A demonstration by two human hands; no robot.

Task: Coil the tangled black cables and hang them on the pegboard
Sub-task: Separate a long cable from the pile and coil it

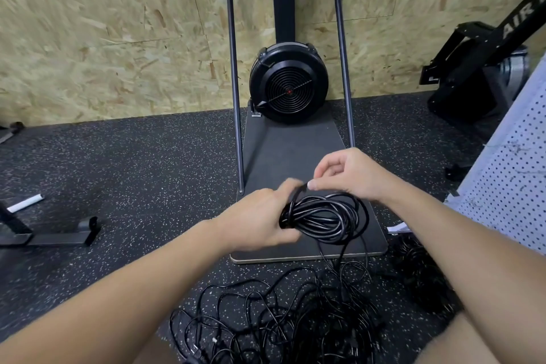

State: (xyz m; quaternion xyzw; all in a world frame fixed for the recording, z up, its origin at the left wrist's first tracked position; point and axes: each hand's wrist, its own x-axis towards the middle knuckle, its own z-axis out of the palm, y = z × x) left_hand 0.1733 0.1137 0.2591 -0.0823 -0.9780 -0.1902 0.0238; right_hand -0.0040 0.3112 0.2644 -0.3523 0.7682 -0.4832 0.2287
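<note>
One coiled black cable [323,217] sits in the left hand [260,220], fingers wrapped round its loops, while the right hand [345,176] pinches its end. One tangled cable pile [280,322] lies on the floor [133,162]; one white pegboard [514,186] stands right.

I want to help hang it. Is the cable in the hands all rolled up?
Not all. Loops sit in the left hand, but a strand trails into the floor tangle.

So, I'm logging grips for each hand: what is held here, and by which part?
The left hand grips the coiled black cable around the bundle's left end. The right hand pinches a strand at the coil's top.
</note>
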